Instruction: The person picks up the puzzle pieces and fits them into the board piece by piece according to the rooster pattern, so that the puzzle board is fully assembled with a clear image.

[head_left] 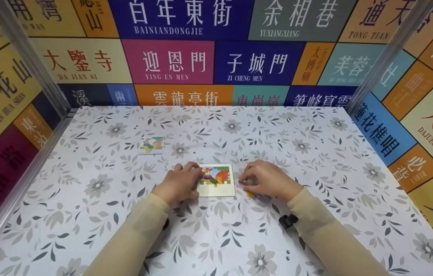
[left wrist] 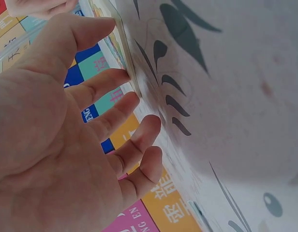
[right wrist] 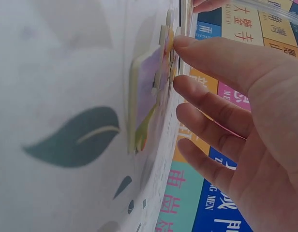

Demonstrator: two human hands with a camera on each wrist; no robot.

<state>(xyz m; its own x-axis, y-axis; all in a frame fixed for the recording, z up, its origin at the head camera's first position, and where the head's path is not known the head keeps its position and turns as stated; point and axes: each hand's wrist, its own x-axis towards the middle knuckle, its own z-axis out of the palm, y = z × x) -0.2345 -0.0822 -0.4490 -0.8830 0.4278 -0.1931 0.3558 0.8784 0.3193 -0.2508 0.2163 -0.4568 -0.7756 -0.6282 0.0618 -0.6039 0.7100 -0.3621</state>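
A small wooden jigsaw board (head_left: 216, 190) with a pale frame lies on the table. Its upper part shows a colourful rooster picture; bare backing shows along the lower part. My left hand (head_left: 177, 182) holds the board by its left side, thumb at the near corner and bent fingers at the far one. Just right of the board, my right hand (head_left: 268, 180) has thumb and forefinger bent over loose puzzle pieces (head_left: 251, 194), pinching one. In the right wrist view, a purple piece (right wrist: 146, 79) lies nearest, and the thumb tip touches a piece beyond it.
A picture card (head_left: 151, 145) with a similar rooster lies farther back on the left. White cloth (head_left: 216, 237) with grey leaves and flowers covers the table. Panels of coloured signs (head_left: 174, 61) stand around the back and sides.
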